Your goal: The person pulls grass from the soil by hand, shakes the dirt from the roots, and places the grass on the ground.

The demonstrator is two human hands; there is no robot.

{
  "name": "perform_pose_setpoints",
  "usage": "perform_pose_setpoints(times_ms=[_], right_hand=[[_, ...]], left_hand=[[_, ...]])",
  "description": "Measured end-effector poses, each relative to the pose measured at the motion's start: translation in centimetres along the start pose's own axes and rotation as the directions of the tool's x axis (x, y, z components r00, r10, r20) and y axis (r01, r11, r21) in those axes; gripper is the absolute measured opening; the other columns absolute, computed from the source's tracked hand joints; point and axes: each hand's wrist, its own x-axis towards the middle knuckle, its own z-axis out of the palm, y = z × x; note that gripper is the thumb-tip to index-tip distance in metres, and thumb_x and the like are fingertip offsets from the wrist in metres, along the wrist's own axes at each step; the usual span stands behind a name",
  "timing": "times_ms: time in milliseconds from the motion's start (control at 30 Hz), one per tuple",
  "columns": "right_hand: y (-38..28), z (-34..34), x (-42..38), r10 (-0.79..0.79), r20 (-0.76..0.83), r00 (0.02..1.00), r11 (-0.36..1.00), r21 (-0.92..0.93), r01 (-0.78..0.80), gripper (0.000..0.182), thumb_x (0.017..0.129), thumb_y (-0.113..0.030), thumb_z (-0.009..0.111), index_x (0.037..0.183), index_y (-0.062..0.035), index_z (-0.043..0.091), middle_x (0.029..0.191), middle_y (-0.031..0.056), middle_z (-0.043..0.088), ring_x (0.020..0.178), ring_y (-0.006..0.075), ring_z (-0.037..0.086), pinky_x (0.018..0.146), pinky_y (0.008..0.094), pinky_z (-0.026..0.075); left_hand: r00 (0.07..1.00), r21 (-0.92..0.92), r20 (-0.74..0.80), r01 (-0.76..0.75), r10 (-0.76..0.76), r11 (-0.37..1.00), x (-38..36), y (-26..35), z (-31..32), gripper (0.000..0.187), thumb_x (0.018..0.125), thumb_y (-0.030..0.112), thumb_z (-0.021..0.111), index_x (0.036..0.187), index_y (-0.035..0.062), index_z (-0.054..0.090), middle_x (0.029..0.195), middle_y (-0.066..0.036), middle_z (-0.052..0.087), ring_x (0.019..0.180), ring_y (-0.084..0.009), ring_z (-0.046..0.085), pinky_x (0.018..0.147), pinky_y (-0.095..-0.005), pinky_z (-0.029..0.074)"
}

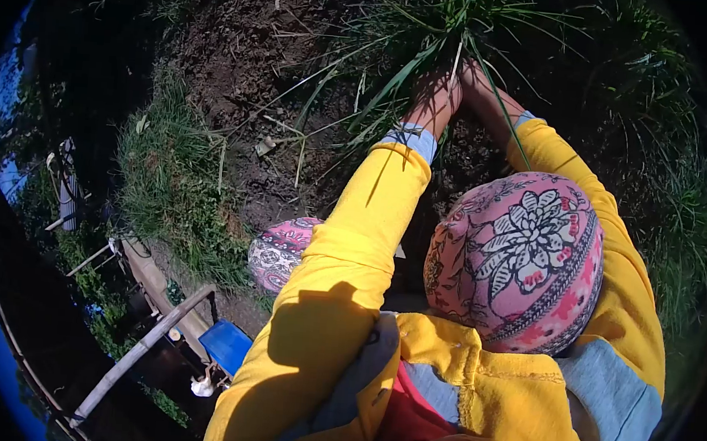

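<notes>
Both arms in yellow sleeves reach forward to the base of a tall grass clump (458, 19). My left hand (438, 91) is at the near side of the clump, with long blades falling across it. Right beside it, my right hand (479, 82) comes in from the other side, and the two nearly touch. Grass and shadow hide the fingers of both hands, so their grip cannot be made out. Dark, loose soil (257, 74) lies to the left of the clump.
My knees, in pink flowered cloth (522, 265), are bent close below the arms. Lower grass (168, 175) grows at the left. Beyond it stand a wooden rail (144, 345), a blue object (226, 347) and a small white shape (202, 386). More grass (675, 194) fills the right.
</notes>
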Motion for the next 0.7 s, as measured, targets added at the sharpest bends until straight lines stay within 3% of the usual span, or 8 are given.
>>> perform_pose_setpoints(times_ms=[33, 67, 100, 267, 467, 533, 600, 700], right_hand=[[-1.6, 0.0, -0.1, 0.274, 0.091, 0.958, 0.756, 0.596, -0.272, 0.021, 0.078, -0.02, 0.057, 0.09, -0.0029, 0.06, 0.085, 0.0135, 0.062, 0.077, 0.0226, 0.059, 0.065, 0.0338, 0.046], [-3.1, -0.1, -0.1, 0.524, 0.174, 0.834, 0.15, 0.945, -0.291, 0.024, 0.079, -0.023, 0.057, 0.091, -0.003, 0.061, 0.086, 0.0122, 0.063, 0.079, 0.0224, 0.059, 0.066, 0.0323, 0.046], [-3.7, -0.2, -0.2, 0.546, 0.207, 0.812, 0.122, 0.939, -0.321, 0.024, 0.08, -0.023, 0.057, 0.091, -0.003, 0.061, 0.086, 0.0122, 0.063, 0.078, 0.0223, 0.059, 0.066, 0.0322, 0.046], [-4.6, 0.3, -2.8, 0.435, 0.226, 0.872, 0.406, 0.815, -0.414, 0.024, 0.08, -0.024, 0.056, 0.092, -0.0027, 0.06, 0.086, 0.0118, 0.063, 0.078, 0.022, 0.059, 0.066, 0.0321, 0.046], [-4.5, -0.3, -5.0, 0.403, 0.172, 0.899, 0.502, 0.78, -0.374, 0.025, 0.08, -0.024, 0.056, 0.092, -0.0025, 0.06, 0.086, 0.0115, 0.063, 0.077, 0.0216, 0.059, 0.065, 0.0319, 0.046], [-4.6, -1.3, -6.0, 0.393, 0.153, 0.906, 0.544, 0.756, -0.364, 0.025, 0.081, -0.024, 0.056, 0.093, -0.0024, 0.06, 0.086, 0.0113, 0.063, 0.077, 0.0214, 0.059, 0.065, 0.0318, 0.046], [-5.3, -2.4, -6.4, 0.365, 0.131, 0.922, 0.6, 0.724, -0.34, 0.026, 0.081, -0.024, 0.056, 0.093, -0.0023, 0.06, 0.086, 0.0112, 0.062, 0.077, 0.0213, 0.058, 0.065, 0.0318, 0.046], [-5.2, -3.2, -7.2, 0.35, 0.122, 0.929, 0.642, 0.69, -0.333, 0.026, 0.081, -0.025, 0.055, 0.093, -0.0021, 0.059, 0.086, 0.011, 0.062, 0.077, 0.0211, 0.058, 0.065, 0.0317, 0.046]], left_hand=[[0.987, 0.037, -0.085, -0.136, 0.139, 0.99, -0.2, 0.0, 0.4, 0.028, 0.082, 0.018, 0.041, 0.088, 0.0004, 0.061, 0.089, -0.02, 0.061, 0.085, -0.0349, 0.059, 0.071, -0.0432, 0.046], [0.988, 0.071, -0.105, -0.102, 0.11, 0.992, -0.1, -0.1, 0.7, 0.026, 0.083, 0.018, 0.042, 0.088, 0.0005, 0.06, 0.088, -0.021, 0.06, 0.084, -0.0348, 0.058, 0.07, -0.0435, 0.046], [0.998, 0.041, -0.065, -0.018, 0.02, 0.999, 0.6, 0.2, 0.7, 0.03, 0.085, 0.023, 0.039, 0.094, 0.0031, 0.06, 0.094, -0.018, 0.06, 0.086, -0.0334, 0.059, 0.071, -0.0433, 0.046], [0.846, 0.151, -0.349, -0.374, 0.403, 0.915, -6.3, -1.4, 1.9, 0.036, 0.085, 0.014, 0.04, 0.117, -0.0027, 0.045, 0.113, -0.025, 0.048, 0.102, -0.0345, 0.051, 0.085, -0.04, 0.042], [0.97, 0.135, 0.245, -0.036, 0.002, 0.99, -6.2, 1.3, -3.3, 0.037, 0.088, 0.023, 0.033, 0.114, -0.0009, 0.045, 0.113, -0.016, 0.052, 0.103, -0.0274, 0.051, 0.086, -0.039, 0.041], [0.962, -0.077, 0.076, -0.256, 0.262, 0.964, -10.5, 2.7, -5.9, 0.028, 0.08, 0.024, 0.051, 0.097, 0.0023, 0.056, 0.092, -0.017, 0.059, 0.088, -0.0307, 0.057, 0.077, -0.0383, 0.044], [0.91, 0.347, -0.241, -0.244, 0.337, 0.906, -10.4, 2.0, -2.0, 0.041, 0.077, 0.028, 0.057, 0.107, 0.002, 0.05, 0.102, -0.016, 0.054, 0.092, -0.0323, 0.054, 0.079, -0.0393, 0.044], [0.872, 0.176, -0.231, -0.399, 0.432, 0.9, -12.9, 4.3, -5.5, 0.041, 0.072, 0.022, 0.062, 0.107, 0.0039, 0.052, 0.106, -0.015, 0.053, 0.096, -0.0323, 0.053, 0.082, -0.04, 0.044]])
